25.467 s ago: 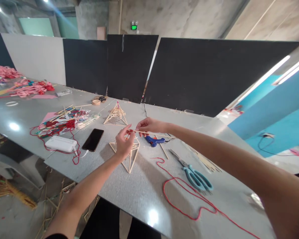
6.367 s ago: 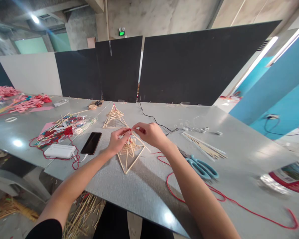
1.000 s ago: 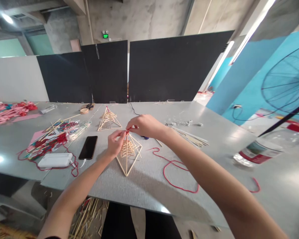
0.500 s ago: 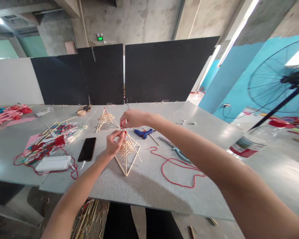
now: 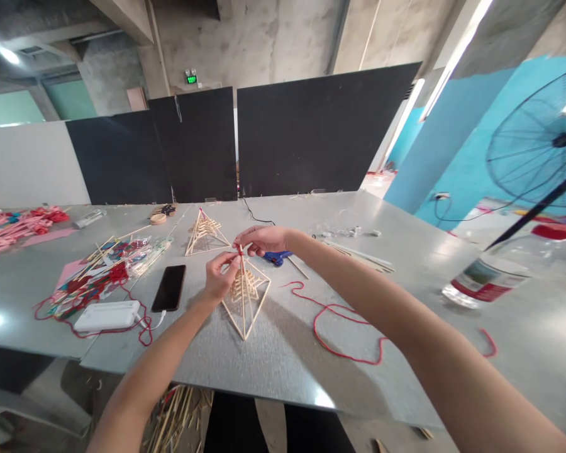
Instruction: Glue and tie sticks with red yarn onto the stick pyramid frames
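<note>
A pyramid frame of thin wooden sticks [image 5: 263,306] stands on the table, with smaller stick rungs inside it. Red yarn [image 5: 240,251] is wound round its peak. My left hand [image 5: 220,277] pinches the peak from the left, thumb and forefinger closed on the sticks just under the yarn. From above and to the right, my right hand [image 5: 265,239] reaches over the peak with curled fingers at the yarn; the thin strand between them is hard to make out. A blue glue gun [image 5: 277,258] lies partly hidden behind my right hand.
A second stick pyramid [image 5: 202,234] stands farther back. On the left lie a phone [image 5: 168,288], a white power bank [image 5: 107,314] and a pile of sticks and yarn [image 5: 92,277]. Loose red yarn [image 5: 327,308] curls to the right, near a large bottle [image 5: 493,274].
My right hand has come down and to the right, from above the peak to round its far side. My left hand keeps its pinch. The view has shifted slightly, and my right arm now covers the scissors.
</note>
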The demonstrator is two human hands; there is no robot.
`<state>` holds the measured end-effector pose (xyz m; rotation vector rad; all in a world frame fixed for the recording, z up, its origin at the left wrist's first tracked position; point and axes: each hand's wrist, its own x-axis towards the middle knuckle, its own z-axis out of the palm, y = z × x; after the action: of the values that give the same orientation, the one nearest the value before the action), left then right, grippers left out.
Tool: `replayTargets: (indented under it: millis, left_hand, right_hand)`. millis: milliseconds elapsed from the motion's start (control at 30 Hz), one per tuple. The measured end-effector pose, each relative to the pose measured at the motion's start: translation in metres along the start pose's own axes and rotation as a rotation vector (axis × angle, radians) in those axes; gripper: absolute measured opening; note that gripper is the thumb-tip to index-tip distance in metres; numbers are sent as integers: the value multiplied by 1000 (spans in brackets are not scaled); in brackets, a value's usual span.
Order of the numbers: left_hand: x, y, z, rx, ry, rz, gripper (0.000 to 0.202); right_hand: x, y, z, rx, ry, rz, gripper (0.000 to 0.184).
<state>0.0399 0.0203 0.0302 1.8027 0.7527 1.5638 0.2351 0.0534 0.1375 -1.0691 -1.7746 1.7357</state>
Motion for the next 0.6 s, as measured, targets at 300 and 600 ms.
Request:
replayTargets:
  millis: [300,600]
  left_hand:
    - [1,7,0,-27,-17,12,23]
    - [2,2,-1,-37,-40,-41,21]
  right_hand:
    - [-2,27,24,206,167,-106,16]
    - [-30,56,40,37,469,-213,26]
